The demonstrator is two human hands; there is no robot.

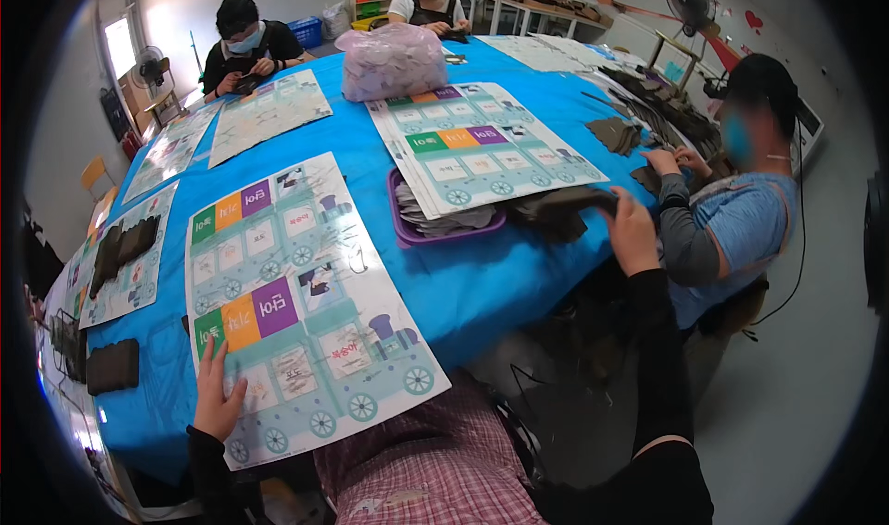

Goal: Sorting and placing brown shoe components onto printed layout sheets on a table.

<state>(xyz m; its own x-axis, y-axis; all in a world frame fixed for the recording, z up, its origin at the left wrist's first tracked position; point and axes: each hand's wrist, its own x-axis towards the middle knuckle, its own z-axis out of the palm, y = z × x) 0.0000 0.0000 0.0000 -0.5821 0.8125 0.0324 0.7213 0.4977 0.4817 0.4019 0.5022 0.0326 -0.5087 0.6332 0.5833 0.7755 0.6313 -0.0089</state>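
Note:
My left hand [219,397] lies with fingers stretched out on the lower left edge of a printed sheet [324,238], which shows train pictures and green, orange and purple blocks. My right hand [633,235] reaches forward to the right, its fingers closed on the end of a dark olive cloth piece [560,208]. This cloth lies at the table's right edge, partly beneath a stack of similar printed sheets [505,178]. Next to it, a purple plastic basket [402,232] holds pale, flat pieces, partly covered by the same stack.
A blue cloth [370,155] covers the table. A pink bag [394,62] stands behind the sheets. Dark cloth stacks [113,366] lie at left. A co-worker [741,210] sits close on the right, handling dark cloth; two more [255,48] [431,6] work at the far side.

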